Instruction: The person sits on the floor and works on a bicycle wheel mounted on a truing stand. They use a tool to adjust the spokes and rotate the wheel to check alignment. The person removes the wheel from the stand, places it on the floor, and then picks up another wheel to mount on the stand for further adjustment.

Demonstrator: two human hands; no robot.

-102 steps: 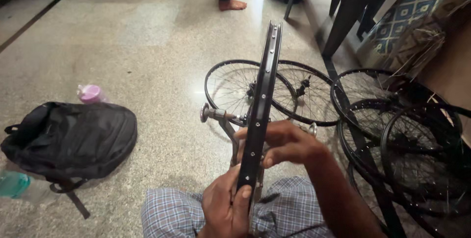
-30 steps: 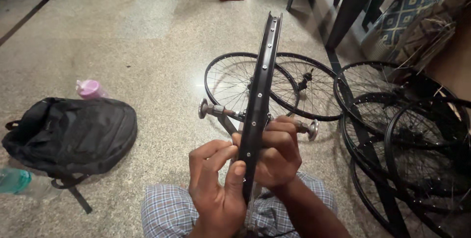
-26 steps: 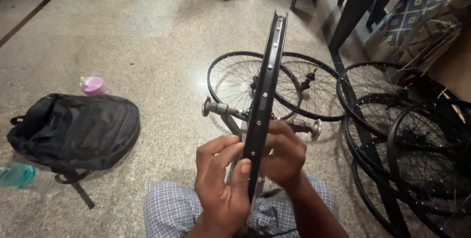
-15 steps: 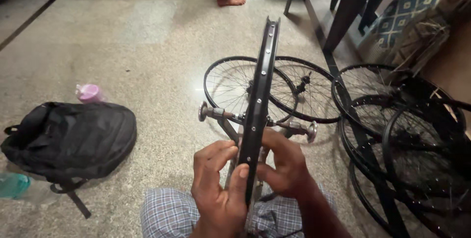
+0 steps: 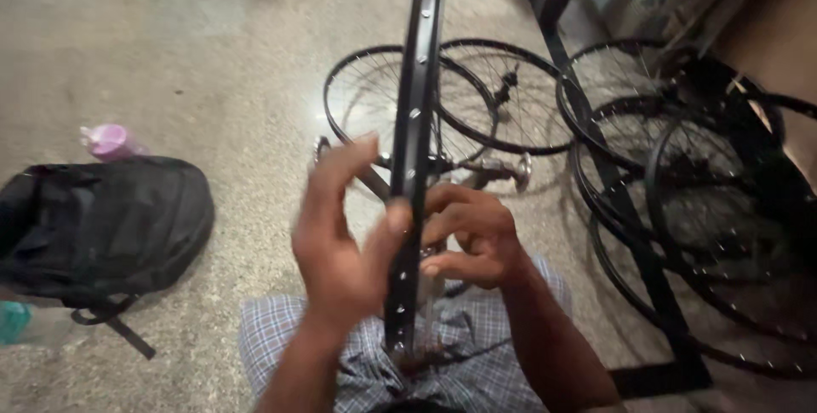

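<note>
A black bicycle wheel rim (image 5: 414, 115) stands on edge in front of me, seen edge-on, with small holes along it and its lower part resting on my checked-cloth lap (image 5: 477, 362). My left hand (image 5: 340, 243) lies flat against the rim's left side, thumb pressed on the rim and fingers raised and spread. On the rim's right side, my right hand (image 5: 472, 239) has its fingers curled at the spokes close to the rim. The wheel's axle (image 5: 502, 168) sticks out behind my right hand.
Two spoked wheels (image 5: 511, 98) lie flat on the speckled stone floor beyond the rim. Several more wheels (image 5: 706, 192) lean around a dark metal frame at the right. A black backpack (image 5: 102, 226) and a pink-capped bottle (image 5: 111, 141) lie at the left.
The view has dropped and moved closer. My left hand has slid up the rim and its fingers have opened out; my right hand stays at the rim's right side.
</note>
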